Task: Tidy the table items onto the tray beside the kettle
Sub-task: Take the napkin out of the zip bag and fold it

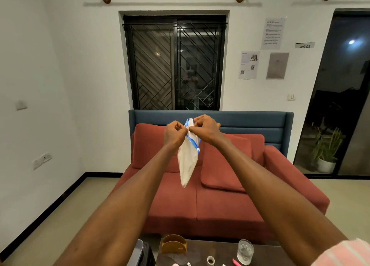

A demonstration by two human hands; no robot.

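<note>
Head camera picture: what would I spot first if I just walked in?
Right in the middle, the left hand and right hand pinch the top of a white bag with blue trim, held up in the air. Behind it is a big red sofa under a dark barred window.

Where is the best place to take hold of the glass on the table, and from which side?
Probably round the side wall of the glass, coming from the right. It stands upright and looks clear and faceted, so a wrap round the wall seems safer than pinching the rim. The pink item lies close at its left base. Both hands are busy: the left hand and right hand pinch the bag.
</note>
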